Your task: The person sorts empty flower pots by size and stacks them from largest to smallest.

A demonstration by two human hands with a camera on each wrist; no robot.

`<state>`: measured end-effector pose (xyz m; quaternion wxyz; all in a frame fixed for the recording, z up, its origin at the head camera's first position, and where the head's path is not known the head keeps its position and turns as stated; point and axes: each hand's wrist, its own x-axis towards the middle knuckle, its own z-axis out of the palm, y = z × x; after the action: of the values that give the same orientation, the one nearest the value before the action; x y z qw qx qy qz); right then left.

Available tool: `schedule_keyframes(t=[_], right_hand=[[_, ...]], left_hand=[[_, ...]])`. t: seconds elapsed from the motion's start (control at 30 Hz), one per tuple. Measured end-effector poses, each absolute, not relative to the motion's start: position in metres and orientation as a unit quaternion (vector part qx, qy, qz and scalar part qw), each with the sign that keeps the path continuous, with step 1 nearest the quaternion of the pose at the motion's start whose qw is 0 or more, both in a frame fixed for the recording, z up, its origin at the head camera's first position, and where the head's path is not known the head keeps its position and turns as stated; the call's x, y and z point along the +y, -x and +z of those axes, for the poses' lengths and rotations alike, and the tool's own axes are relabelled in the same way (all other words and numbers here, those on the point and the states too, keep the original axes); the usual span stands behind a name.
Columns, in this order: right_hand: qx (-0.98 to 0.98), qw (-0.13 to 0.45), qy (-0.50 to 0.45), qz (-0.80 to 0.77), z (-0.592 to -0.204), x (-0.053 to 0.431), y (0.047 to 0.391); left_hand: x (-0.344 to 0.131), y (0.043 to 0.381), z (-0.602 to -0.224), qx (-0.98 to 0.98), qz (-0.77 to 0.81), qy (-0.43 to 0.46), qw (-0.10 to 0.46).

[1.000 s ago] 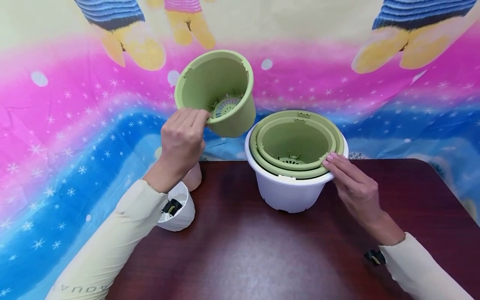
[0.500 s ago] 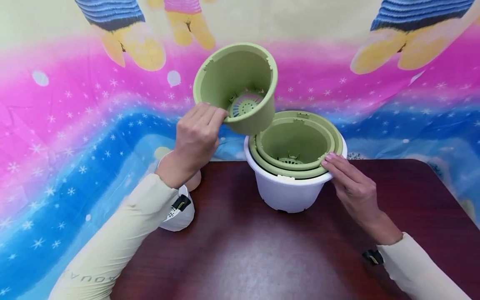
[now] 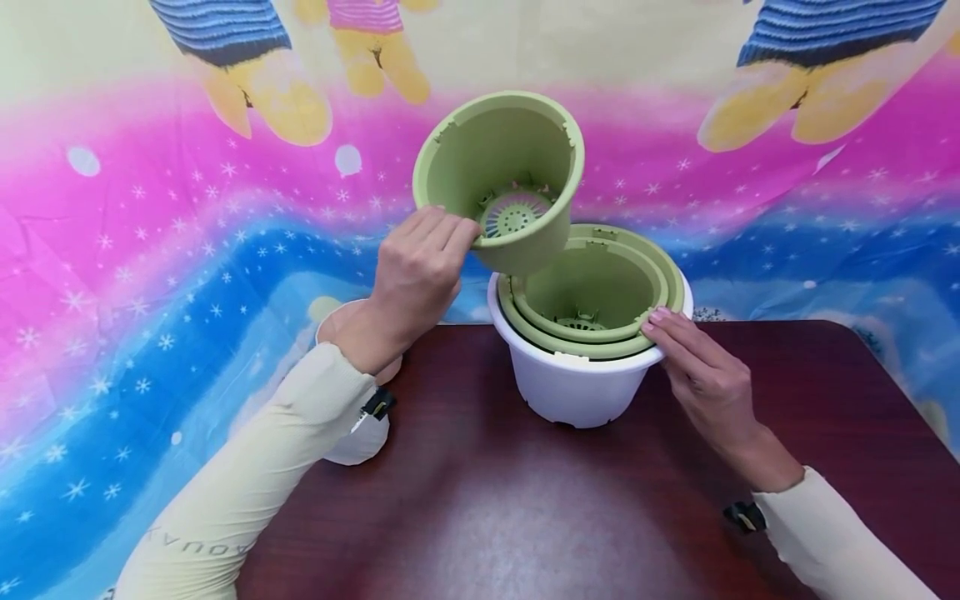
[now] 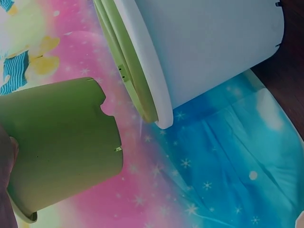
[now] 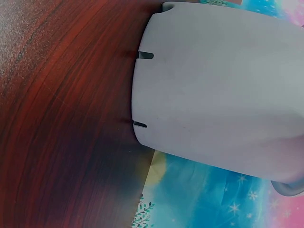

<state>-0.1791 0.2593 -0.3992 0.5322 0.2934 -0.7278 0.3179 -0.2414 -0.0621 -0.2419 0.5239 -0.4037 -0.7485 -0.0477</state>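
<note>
Green pot (image 3: 495,162), rim (image 3: 578,158) clamped by left fingers (image 3: 441,228), tilts clear of nested pots (image 3: 592,287) that right fingers (image 3: 681,335) touch.

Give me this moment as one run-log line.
left grip: holding green flowerpot aloft by rim, tilted | right grip: touching rim of nested green flowerpots | white flowerpot: on table, around that nest

Holding a lone pot (image 3: 517,142) in the left hand (image 3: 420,273), above and left of nested pots (image 3: 600,279) inside an outer pot (image 3: 576,393) on the table (image 3: 540,508); touching their right rim with the right hand (image 3: 708,379); showing, at left, a near container (image 3: 360,447) before a far container (image 3: 345,317).
</note>
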Motion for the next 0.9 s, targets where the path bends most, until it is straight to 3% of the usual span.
schedule_keyframes(t=[0.9], right_hand=[[-0.735,0.529,-0.285,0.314,-0.402,0.259,0.178]], left_hand=[[-0.022,0.238,-0.247,-0.727,-0.07,0.454,0.511]])
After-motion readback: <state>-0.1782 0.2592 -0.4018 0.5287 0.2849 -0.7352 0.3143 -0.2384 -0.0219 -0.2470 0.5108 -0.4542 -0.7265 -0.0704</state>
